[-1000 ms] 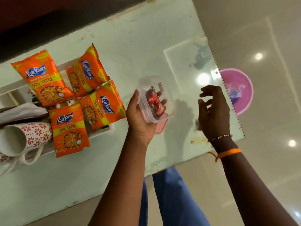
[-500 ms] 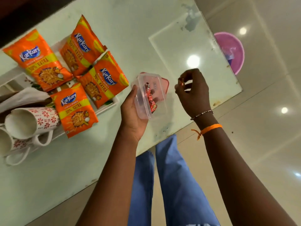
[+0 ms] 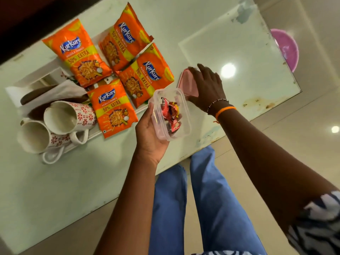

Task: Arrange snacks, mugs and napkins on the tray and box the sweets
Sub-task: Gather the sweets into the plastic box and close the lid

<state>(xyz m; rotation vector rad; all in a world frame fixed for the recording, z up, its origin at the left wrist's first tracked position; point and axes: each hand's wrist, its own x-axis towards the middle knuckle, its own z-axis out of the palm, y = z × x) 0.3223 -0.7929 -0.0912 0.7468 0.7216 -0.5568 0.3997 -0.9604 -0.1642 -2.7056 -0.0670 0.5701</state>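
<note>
My left hand [image 3: 150, 133] holds a clear plastic box [image 3: 181, 124] with red-wrapped sweets [image 3: 170, 112] inside, just off the tray's right end. My right hand [image 3: 207, 87] lies flat, fingers spread, on the pink lid [image 3: 186, 83] that rests on the table. The white tray [image 3: 46, 76] carries several orange Kurkure snack packets [image 3: 112, 107], two white mugs with red flower print [image 3: 64, 116] lying on their sides, and folded napkins [image 3: 55, 92].
The pale glass-topped table [image 3: 239, 52] ends at a near edge just behind my left hand. A pink basin [image 3: 287, 48] sits on the floor past the table's right edge. My blue trouser legs [image 3: 184, 199] are below.
My right hand dropped a sweet into the box, then moved away and down onto the pink lid. The box has more sweets in it.
</note>
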